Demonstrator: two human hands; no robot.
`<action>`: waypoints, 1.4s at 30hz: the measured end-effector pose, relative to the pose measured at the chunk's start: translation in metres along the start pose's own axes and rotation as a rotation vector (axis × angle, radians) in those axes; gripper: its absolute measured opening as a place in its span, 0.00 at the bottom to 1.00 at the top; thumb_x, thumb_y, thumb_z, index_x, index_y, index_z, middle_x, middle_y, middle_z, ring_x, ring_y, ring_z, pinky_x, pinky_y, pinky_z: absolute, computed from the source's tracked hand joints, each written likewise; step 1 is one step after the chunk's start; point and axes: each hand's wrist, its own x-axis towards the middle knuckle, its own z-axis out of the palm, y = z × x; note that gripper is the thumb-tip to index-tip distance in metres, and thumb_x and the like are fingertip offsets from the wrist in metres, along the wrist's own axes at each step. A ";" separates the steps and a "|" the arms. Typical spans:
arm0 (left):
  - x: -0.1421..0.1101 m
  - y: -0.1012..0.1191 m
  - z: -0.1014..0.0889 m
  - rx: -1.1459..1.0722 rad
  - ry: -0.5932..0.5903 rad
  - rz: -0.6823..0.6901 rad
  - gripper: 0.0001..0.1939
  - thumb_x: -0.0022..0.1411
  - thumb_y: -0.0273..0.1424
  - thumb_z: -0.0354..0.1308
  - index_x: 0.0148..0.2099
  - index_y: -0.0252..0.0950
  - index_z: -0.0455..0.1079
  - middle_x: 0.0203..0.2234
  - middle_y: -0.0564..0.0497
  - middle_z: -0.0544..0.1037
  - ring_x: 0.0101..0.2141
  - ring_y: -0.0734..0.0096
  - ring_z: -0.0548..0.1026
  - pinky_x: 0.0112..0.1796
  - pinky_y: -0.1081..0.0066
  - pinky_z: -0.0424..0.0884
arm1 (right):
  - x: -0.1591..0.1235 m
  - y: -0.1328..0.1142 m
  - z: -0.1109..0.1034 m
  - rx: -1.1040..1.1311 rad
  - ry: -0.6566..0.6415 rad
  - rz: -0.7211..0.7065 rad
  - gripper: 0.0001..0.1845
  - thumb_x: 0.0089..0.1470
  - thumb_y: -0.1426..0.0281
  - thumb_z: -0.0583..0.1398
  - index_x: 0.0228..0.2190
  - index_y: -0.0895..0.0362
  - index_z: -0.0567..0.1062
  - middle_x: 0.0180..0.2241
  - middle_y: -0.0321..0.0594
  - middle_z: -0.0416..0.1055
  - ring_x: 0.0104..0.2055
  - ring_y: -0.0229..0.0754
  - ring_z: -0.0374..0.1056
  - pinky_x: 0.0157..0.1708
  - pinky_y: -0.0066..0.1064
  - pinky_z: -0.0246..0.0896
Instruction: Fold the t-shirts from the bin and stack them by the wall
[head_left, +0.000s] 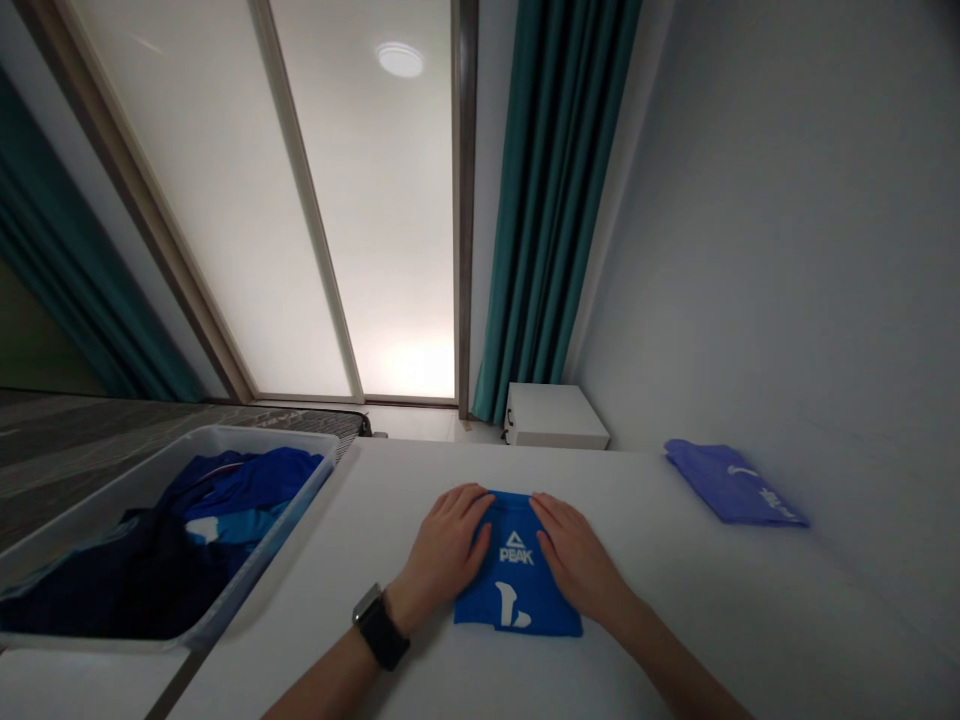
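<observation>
In the head view, the left grip [446, 550] and right grip [576, 557] rest open and flat, grasping nothing, on a folded blue T-shirt [516, 590] printed with a white PEAK logo, mid-way along the white surface [675, 600]. A translucent plastic bin [255, 432] of dark blue clothes [150, 570] sits left; a folded periwinkle shirt [731, 485] lies well right.

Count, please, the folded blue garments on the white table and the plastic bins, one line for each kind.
Folded blue garments: 2 (a PEAK-logo garment, a paler blue garment)
Plastic bins: 1
Total: 3
</observation>
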 end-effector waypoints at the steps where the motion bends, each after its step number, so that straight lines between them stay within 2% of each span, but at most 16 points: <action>1: -0.001 0.006 0.004 -0.001 -0.046 0.056 0.22 0.68 0.34 0.48 0.62 0.39 0.63 0.60 0.45 0.68 0.60 0.58 0.63 0.59 0.58 0.59 | -0.005 -0.004 0.002 -0.003 -0.033 -0.011 0.27 0.64 0.67 0.46 0.62 0.55 0.62 0.64 0.44 0.59 0.65 0.46 0.54 0.65 0.46 0.44; 4: -0.006 0.012 0.018 0.009 -0.167 0.085 0.28 0.69 0.40 0.49 0.68 0.40 0.55 0.66 0.46 0.57 0.65 0.58 0.55 0.62 0.56 0.53 | -0.013 -0.015 0.005 -0.013 -0.128 -0.024 0.28 0.65 0.64 0.46 0.65 0.52 0.57 0.67 0.39 0.50 0.69 0.44 0.44 0.68 0.47 0.34; 7: -0.010 0.007 0.026 0.030 -0.230 0.043 0.31 0.68 0.45 0.48 0.69 0.40 0.53 0.67 0.45 0.54 0.66 0.56 0.51 0.63 0.54 0.51 | -0.016 -0.017 0.007 -0.020 -0.195 0.012 0.28 0.65 0.61 0.46 0.65 0.48 0.55 0.69 0.34 0.43 0.70 0.45 0.37 0.67 0.50 0.30; 11: -0.013 0.002 0.025 0.047 -0.237 -0.004 0.32 0.69 0.48 0.46 0.70 0.41 0.51 0.68 0.46 0.52 0.67 0.54 0.49 0.63 0.52 0.51 | -0.018 -0.012 0.011 -0.011 -0.218 0.068 0.30 0.66 0.56 0.44 0.66 0.48 0.50 0.70 0.33 0.37 0.71 0.46 0.31 0.67 0.51 0.31; 18: -0.014 0.004 0.024 0.059 -0.246 -0.040 0.32 0.70 0.49 0.42 0.70 0.41 0.49 0.69 0.46 0.48 0.67 0.53 0.47 0.62 0.50 0.52 | -0.019 -0.012 0.014 -0.002 -0.195 0.113 0.33 0.65 0.52 0.42 0.67 0.51 0.49 0.70 0.36 0.36 0.71 0.48 0.30 0.67 0.51 0.28; 21: -0.015 0.003 0.025 0.036 -0.237 -0.028 0.32 0.71 0.48 0.42 0.70 0.41 0.50 0.69 0.46 0.49 0.67 0.53 0.47 0.62 0.51 0.52 | -0.019 -0.009 0.015 0.043 -0.191 0.106 0.32 0.66 0.53 0.43 0.66 0.50 0.52 0.70 0.35 0.39 0.71 0.47 0.32 0.67 0.51 0.28; 23: -0.015 -0.001 0.024 0.010 -0.230 -0.027 0.30 0.71 0.47 0.42 0.70 0.42 0.50 0.68 0.46 0.51 0.67 0.55 0.48 0.62 0.53 0.52 | -0.020 -0.003 0.017 0.081 -0.144 0.130 0.31 0.66 0.56 0.43 0.66 0.51 0.53 0.69 0.37 0.42 0.71 0.47 0.35 0.67 0.50 0.31; 26: -0.013 -0.012 0.019 -0.019 -0.188 -0.096 0.28 0.72 0.43 0.42 0.69 0.39 0.53 0.67 0.44 0.56 0.66 0.57 0.53 0.62 0.54 0.52 | -0.021 0.013 0.020 0.097 -0.006 0.246 0.29 0.64 0.61 0.45 0.63 0.56 0.59 0.65 0.47 0.56 0.66 0.49 0.50 0.64 0.46 0.43; 29: -0.007 -0.027 0.010 -0.021 -0.085 -0.245 0.23 0.70 0.39 0.45 0.62 0.36 0.62 0.59 0.42 0.68 0.59 0.56 0.64 0.57 0.55 0.59 | -0.022 0.031 0.017 0.034 0.087 0.397 0.23 0.61 0.63 0.49 0.53 0.55 0.72 0.52 0.50 0.70 0.55 0.53 0.62 0.56 0.47 0.55; 31: -0.003 -0.036 0.005 -0.023 -0.046 -0.317 0.18 0.68 0.36 0.47 0.55 0.36 0.68 0.50 0.43 0.75 0.52 0.56 0.70 0.52 0.57 0.63 | -0.020 0.037 0.013 -0.004 0.088 0.468 0.19 0.60 0.64 0.50 0.45 0.53 0.76 0.45 0.48 0.72 0.51 0.54 0.65 0.51 0.47 0.57; 34: -0.001 -0.043 0.004 -0.020 -0.039 -0.372 0.13 0.67 0.37 0.49 0.44 0.38 0.71 0.41 0.46 0.77 0.46 0.57 0.72 0.47 0.58 0.63 | -0.014 0.037 0.008 -0.020 0.044 0.501 0.17 0.61 0.64 0.50 0.41 0.52 0.77 0.42 0.46 0.74 0.49 0.52 0.65 0.48 0.45 0.56; 37: -0.002 -0.041 0.009 -0.011 -0.031 -0.395 0.14 0.66 0.41 0.50 0.38 0.39 0.71 0.38 0.48 0.76 0.45 0.57 0.71 0.47 0.58 0.61 | -0.005 0.031 0.005 -0.022 -0.012 0.496 0.16 0.61 0.62 0.51 0.37 0.54 0.76 0.40 0.46 0.75 0.47 0.52 0.66 0.47 0.45 0.54; 42: -0.004 -0.032 0.014 0.009 -0.045 -0.361 0.15 0.64 0.44 0.53 0.34 0.39 0.70 0.38 0.48 0.74 0.45 0.57 0.69 0.48 0.57 0.59 | 0.014 0.029 0.007 0.028 -0.065 0.510 0.17 0.61 0.59 0.51 0.33 0.54 0.75 0.38 0.44 0.77 0.46 0.51 0.68 0.47 0.44 0.55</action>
